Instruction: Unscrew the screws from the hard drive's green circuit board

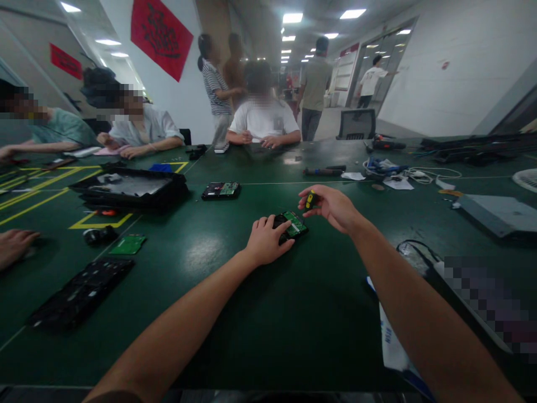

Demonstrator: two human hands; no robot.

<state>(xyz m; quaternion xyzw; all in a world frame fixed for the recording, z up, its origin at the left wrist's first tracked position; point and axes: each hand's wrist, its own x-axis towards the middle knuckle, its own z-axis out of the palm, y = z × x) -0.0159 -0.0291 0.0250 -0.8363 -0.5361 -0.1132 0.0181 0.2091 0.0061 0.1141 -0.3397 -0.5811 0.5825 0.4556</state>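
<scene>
Forearms (201, 302) are extended over the bench (302, 324). There, the drive (299, 225) is held down by the left hand (265, 240), grip half-spread; a tool (310, 200) is pinched by the right hand (334, 207). Under slack left pressure, the board (295, 218) may be scratched through slippage.

Indoor room, ceiling lights (292, 18) lit. White wall (465, 50) right, glass doorway (390, 53) beside it. 2 red posters (161, 36) left, 1 on white pillar (184, 103). Mesh-back chair (357, 123) behind green table (335, 313).
</scene>
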